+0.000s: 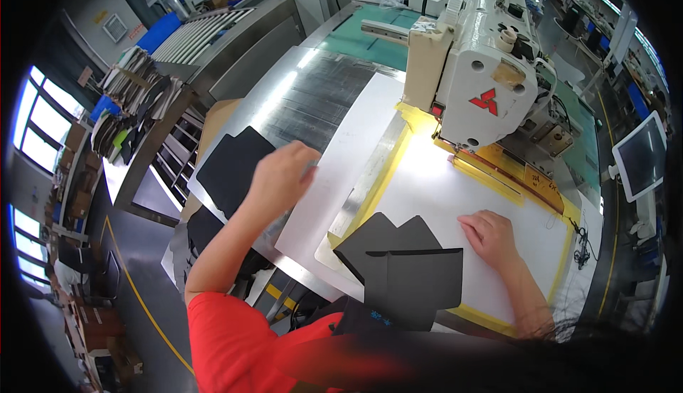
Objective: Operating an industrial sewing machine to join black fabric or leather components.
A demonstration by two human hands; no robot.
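Observation:
My left hand is over the metal table's left side, beside a stack of flat black pieces. Its thumb stands apart from the bent fingers, and nothing shows between them. On the white work surface, bordered with yellow tape, my right hand rests with fingers loosely bent and holds nothing visible. Between the hands, nearer to me, lie overlapping black panels; the front panel has a straight folded-looking upper edge. A white industrial sewing machine head stands beyond, its lamp lighting the surface.
An orange bar lies along the surface under the machine head. A thin black cable is bunched at the right edge. Left of the metal table are a roller rack and piled sheets. A monitor stands far right.

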